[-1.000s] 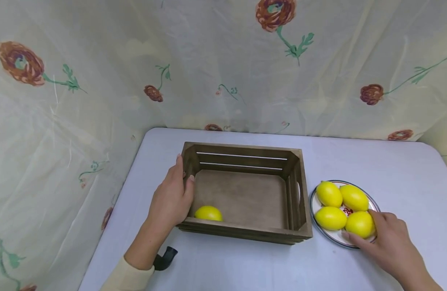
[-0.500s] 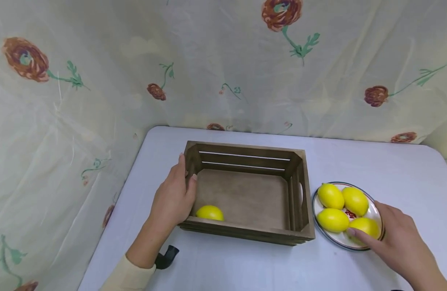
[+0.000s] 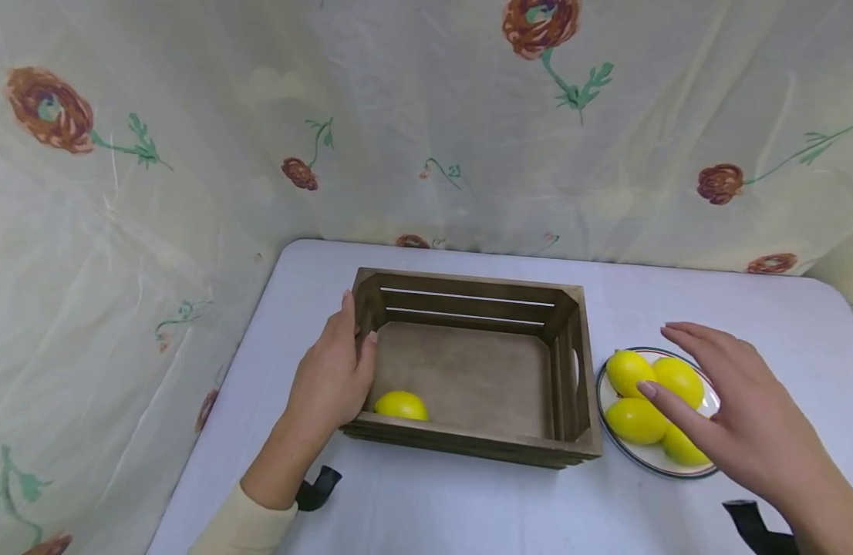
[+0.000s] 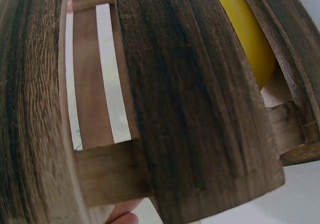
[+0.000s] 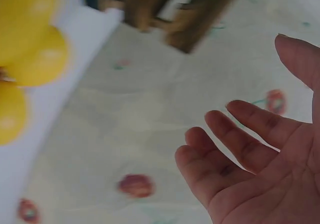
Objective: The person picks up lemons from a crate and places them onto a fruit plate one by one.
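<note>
A brown slatted wooden crate (image 3: pixel 475 442) stands on the table, with one yellow lemon (image 3: pixel 401 405) in its near left corner. My left hand (image 3: pixel 329 378) grips the crate's left end, thumb over the rim on the inner side. Through the slats in the left wrist view, part of the lemon (image 4: pixel 247 31) shows. Over the right side of a round plate (image 3: pixel 665 469) hovers my right hand (image 3: pixel 753 408), fingers extended and holding nothing. Several lemons (image 3: pixel 636 421) lie on that plate, some partly covered by the hand. The right wrist view shows the palm and spread fingers (image 5: pixel 250 149).
A white table (image 3: pixel 510 509) bears the crate and, to its right, the plate. Flower-printed curtains (image 3: pixel 399 139) hang behind and to the left. Black curved pieces (image 3: pixel 318 489) show by both wrists.
My right hand has lifted off the nearest lemon at the plate's right side and opened above the plate. That lemon stays on the plate. The left hand keeps its place on the crate.
</note>
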`<action>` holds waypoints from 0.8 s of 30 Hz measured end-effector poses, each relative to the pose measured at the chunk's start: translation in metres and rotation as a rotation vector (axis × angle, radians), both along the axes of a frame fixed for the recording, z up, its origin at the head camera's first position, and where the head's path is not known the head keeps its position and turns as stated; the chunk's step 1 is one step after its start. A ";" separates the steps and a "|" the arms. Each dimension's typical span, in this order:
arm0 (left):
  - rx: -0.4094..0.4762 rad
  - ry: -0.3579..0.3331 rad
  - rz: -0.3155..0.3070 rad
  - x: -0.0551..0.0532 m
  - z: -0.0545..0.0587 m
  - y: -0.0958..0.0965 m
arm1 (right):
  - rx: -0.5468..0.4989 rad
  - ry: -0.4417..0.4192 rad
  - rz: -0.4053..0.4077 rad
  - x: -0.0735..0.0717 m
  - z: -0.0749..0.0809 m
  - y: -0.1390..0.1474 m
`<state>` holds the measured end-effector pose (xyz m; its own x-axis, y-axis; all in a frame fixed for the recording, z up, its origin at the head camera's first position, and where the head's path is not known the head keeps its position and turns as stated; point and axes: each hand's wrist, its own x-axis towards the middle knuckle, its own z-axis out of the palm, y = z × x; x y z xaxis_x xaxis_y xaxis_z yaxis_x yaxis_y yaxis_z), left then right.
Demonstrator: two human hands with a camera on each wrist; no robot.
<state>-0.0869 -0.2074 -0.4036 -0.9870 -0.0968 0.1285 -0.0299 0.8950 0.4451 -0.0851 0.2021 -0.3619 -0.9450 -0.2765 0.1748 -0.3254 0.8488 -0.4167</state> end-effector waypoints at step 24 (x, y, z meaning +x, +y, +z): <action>-0.033 0.027 -0.015 -0.001 -0.002 -0.004 | 0.108 0.307 0.553 -0.039 0.093 -0.129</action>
<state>-0.0877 -0.2118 -0.4053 -0.9843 -0.0776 0.1583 -0.0049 0.9096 0.4155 -0.1239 0.0729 -0.2684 -0.5691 -0.7400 0.3585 -0.8181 0.5533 -0.1567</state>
